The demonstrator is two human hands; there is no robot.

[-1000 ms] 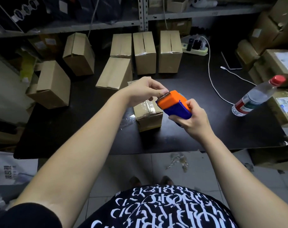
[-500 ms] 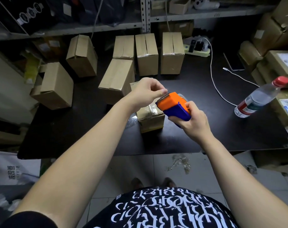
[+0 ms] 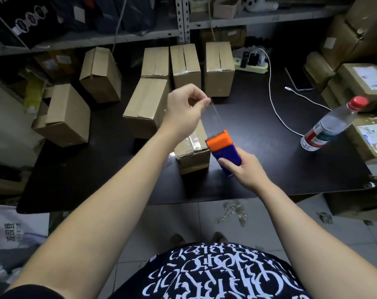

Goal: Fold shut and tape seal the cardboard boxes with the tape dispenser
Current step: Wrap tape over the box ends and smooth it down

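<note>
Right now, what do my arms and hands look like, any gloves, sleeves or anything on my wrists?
Your left hand and right hand are bare: no gloves, and no rings, watch or bands that I can see. Both forearms are uncovered. A black short sleeve shows at the left upper arm, matching a black shirt with white script-like print.

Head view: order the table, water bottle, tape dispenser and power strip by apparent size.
1. table
2. water bottle and tape dispenser: too alike to rank; the right hand covers part of the dispenser
3. power strip
</note>
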